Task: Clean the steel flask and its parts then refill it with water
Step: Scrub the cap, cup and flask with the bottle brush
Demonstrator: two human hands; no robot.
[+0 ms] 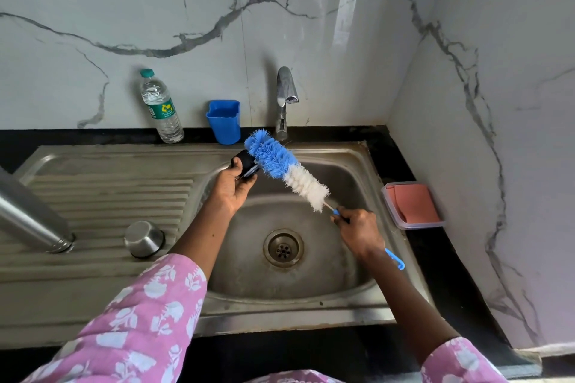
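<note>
Flask stopper, a small black plastic plug [247,164], sits pinched between the thumb and curled fingers of the left hand [231,185] above the far-left side of the stainless-steel sink basin [348,270], its open face turned toward the bristles of a long blue-and-white bottle brush [284,169]. The right hand [357,232] closes around the brush's thin blue plastic handle just behind the white bristles, the hooked end of the handle poking out past the wrist. Light and rigid, the stopper looks easy to hold but likely slick once wet or soapy, so a grip on its outer rim, as here, seems the safest purchase; the brush head is soft and will bend, while its wire stem appears springy and best steered from close to the bristles. On the ribbed draining board to the left, the tall brushed-steel flask body [31,214] stands mouth-down beside its upturned steel cup lid [143,238], both hard, smooth and probably slippery with water. Against the far marble wall stand a clear plastic water bottle with a green cap [161,109], a blue plastic tumbler [224,121] and the chrome tap [284,99], apparently not running; a clear box with a pink sponge [412,205] rests on the right counter.
</note>
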